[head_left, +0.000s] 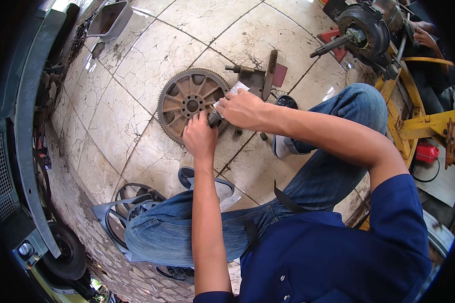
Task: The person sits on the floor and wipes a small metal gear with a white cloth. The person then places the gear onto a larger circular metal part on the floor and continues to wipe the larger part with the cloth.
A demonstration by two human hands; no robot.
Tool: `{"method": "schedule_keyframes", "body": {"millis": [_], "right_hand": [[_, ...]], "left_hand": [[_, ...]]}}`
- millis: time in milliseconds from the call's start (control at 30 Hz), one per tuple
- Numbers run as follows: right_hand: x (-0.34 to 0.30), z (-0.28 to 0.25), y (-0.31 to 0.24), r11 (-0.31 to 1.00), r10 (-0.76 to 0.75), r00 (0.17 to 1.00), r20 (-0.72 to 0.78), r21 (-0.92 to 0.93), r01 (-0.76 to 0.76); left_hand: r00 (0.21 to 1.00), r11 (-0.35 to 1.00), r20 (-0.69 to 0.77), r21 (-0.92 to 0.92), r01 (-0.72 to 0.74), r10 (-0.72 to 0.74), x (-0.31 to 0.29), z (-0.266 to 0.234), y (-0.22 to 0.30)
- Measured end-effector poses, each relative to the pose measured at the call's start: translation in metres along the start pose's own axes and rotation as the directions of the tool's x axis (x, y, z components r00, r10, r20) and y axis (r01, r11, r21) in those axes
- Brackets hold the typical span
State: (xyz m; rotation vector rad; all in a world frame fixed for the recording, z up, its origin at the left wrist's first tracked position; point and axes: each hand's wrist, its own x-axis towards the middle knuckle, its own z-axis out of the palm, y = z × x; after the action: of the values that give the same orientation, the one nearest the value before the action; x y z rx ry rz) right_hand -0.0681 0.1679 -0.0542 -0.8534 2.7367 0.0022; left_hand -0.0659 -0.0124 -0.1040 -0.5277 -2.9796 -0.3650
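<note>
On the tiled floor in front of me lies a rusty toothed flywheel [172,103], flat, with a ring of bolt holes around its centre. Over its near right edge, my left hand [201,136] is closed around a small dark, rounded metal part [215,119], partly hidden by my fingers. My right hand [241,109] meets it from the right, fingers pinched on a crumpled whitish sheet [239,88]; I cannot tell whether it is paper or cloth. The sheet's lower end touches or nearly touches the dark part.
Beyond my right hand lie a flat metal bar [270,76], a dark plate with a spindle [252,78] and a reddish square [280,75]. Small cylindrical pieces [238,132] rest nearby. A hub assembly [361,30], a yellow frame [414,118] and another person's hand [423,38] are at right; a metal tray [110,20] stands far left.
</note>
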Motion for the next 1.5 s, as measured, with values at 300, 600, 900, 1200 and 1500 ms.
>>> {"method": "schedule_keyframes", "body": {"millis": [300,600,900,1200,1500], "right_hand": [[0.000,-0.002,-0.008,0.999,0.027,0.999,0.043,-0.043,-0.026],[0.002,-0.002,0.000,1.000,0.006,0.998,0.065,0.005,-0.006],[0.001,-0.009,-0.006,0.999,0.012,0.996,0.088,-0.032,-0.009],[0.006,-0.007,-0.007,0.997,-0.005,0.999,0.038,-0.074,0.008],[0.009,-0.007,0.002,1.000,0.013,0.991,0.134,0.014,-0.015]], "left_hand": [[1.000,1.000,-0.001,0.001,-0.008,0.008,-0.001,0.003,-0.002],[1.000,1.000,0.001,0.007,0.004,-0.004,0.000,0.000,-0.002],[1.000,1.000,0.014,0.017,-0.010,0.010,0.001,0.001,-0.005],[1.000,1.000,-0.017,-0.012,-0.014,0.014,0.006,0.003,-0.013],[1.000,1.000,0.015,0.023,-0.016,0.016,0.006,0.001,-0.007]]}}
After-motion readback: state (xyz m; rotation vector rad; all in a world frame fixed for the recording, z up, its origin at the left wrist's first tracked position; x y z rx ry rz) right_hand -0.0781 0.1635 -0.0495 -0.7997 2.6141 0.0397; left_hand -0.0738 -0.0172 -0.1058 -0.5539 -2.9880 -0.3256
